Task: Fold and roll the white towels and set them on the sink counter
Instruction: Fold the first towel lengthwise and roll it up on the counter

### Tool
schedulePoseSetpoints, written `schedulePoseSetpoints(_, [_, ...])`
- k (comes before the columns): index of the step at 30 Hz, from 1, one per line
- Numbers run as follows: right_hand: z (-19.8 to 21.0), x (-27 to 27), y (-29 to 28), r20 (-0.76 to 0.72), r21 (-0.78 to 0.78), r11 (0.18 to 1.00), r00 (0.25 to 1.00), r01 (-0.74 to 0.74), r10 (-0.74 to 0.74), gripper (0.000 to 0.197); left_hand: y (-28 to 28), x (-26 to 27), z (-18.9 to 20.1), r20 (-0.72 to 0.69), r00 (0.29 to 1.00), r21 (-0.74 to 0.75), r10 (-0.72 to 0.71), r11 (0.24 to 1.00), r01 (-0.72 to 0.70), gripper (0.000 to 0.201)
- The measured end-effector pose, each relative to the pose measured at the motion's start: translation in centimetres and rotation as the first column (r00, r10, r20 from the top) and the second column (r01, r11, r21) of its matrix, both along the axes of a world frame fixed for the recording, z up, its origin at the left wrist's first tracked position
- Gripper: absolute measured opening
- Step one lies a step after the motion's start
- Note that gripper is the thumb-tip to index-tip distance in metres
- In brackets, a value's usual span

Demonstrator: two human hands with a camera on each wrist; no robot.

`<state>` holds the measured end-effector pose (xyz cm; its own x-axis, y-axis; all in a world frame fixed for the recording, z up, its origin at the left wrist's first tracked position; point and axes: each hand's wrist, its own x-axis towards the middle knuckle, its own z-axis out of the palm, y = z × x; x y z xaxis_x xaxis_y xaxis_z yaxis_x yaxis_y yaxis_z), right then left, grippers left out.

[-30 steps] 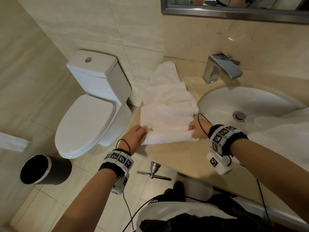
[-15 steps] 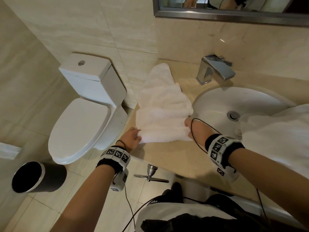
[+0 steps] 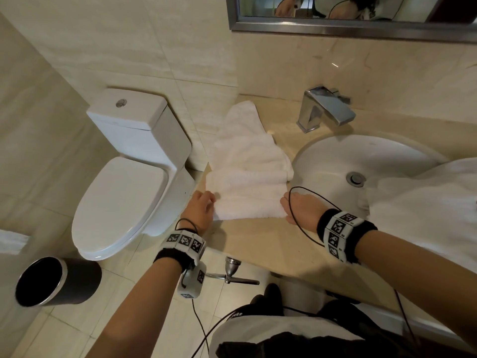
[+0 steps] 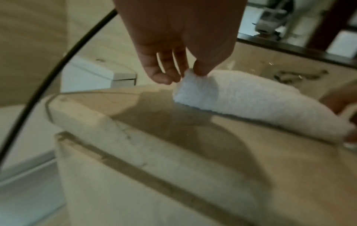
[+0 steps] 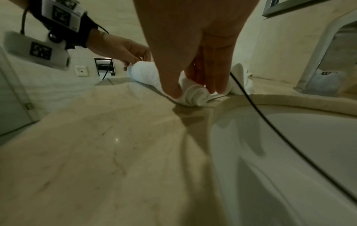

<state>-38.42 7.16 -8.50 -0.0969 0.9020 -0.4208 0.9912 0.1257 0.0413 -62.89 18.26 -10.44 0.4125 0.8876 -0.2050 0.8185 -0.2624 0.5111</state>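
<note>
Left hand pinches the left end of the rolled near edge of the white towel between thumb and fingertips; right hand grips the right end, thumb and fingers curled round the spiral. The towel lies on the beige sink counter, left of the basin, its unrolled part reaching toward the far wall. A faucet stands behind the basin; a toilet sits further left.

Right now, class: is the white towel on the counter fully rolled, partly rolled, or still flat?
Partly rolled. The towel shows a spiral at its near end under the right hand; the far part lies flat on the counter.
</note>
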Motion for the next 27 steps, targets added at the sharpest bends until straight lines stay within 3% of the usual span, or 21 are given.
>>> schedulePoseSetpoints(3, [-0.7, -0.4, 0.1, -0.027, 0.052, 0.997, 0.998, 0.058, -0.056, 0.024, -0.5, -1.0, -0.2, 0.059, 0.997, 0.043, -0.057, 0.998, 0.054, 0.021])
schedulePoseSetpoints(5, [-0.4, -0.4, 0.4, -0.047, 0.037, 0.997, 0.996, 0.073, -0.071, 0.024, -0.6, -1.8, -0.2, 0.009, 0.99, -0.011, -0.138, 0.99, 0.138, 0.046])
schedulePoseSetpoints(7, [-0.7, 0.1, 0.9, -0.065, 0.062, 0.995, 0.996, 0.072, -0.068, 0.025, -0.6, -2.0, -0.1, -0.093, 0.98, -0.048, -0.175, 0.984, 0.171, 0.058])
schedulePoseSetpoints(10, [-0.5, 0.2, 1.7, -0.041, 0.021, 0.998, 0.998, 0.055, -0.054, 0.029, -0.6, -1.7, 0.1, -0.139, 0.977, -0.049, -0.161, 0.987, 0.156, 0.056])
schedulePoseSetpoints(16, [1.3, -0.1, 2.3, 0.026, -0.152, 0.986, 0.998, 0.066, -0.062, 0.032, -0.9, -1.7, 0.9, -0.1, 0.987, -0.161, -0.129, 0.981, 0.112, 0.055])
schedulePoseSetpoints(22, [1.4, 0.1, 2.5, -0.139, -0.246, 0.949, 0.962, 0.197, -0.235, 0.032, -0.9, -1.9, 0.6, -0.109, 0.989, -0.287, -0.103, 0.956, 0.068, 0.05])
schedulePoseSetpoints(23, [2.3, -0.7, 2.4, -0.12, -0.252, 0.936, 0.952, 0.245, -0.281, 0.033, -0.9, -1.7, 0.7, -0.111, 0.988, -0.281, -0.108, 0.957, 0.073, 0.047])
schedulePoseSetpoints(26, [3.0, -1.3, 2.0, 0.03, -0.356, 0.922, 0.988, 0.154, -0.153, 0.034, -0.9, -1.3, 1.0, -0.117, 0.987, -0.26, -0.112, 0.962, 0.078, 0.04])
schedulePoseSetpoints(27, [3.5, -1.5, 2.0, 0.025, -0.376, 0.883, 0.955, 0.282, -0.295, 0.034, -0.9, -1.2, 1.0, -0.109, 0.989, -0.263, -0.103, 0.962, 0.071, 0.039])
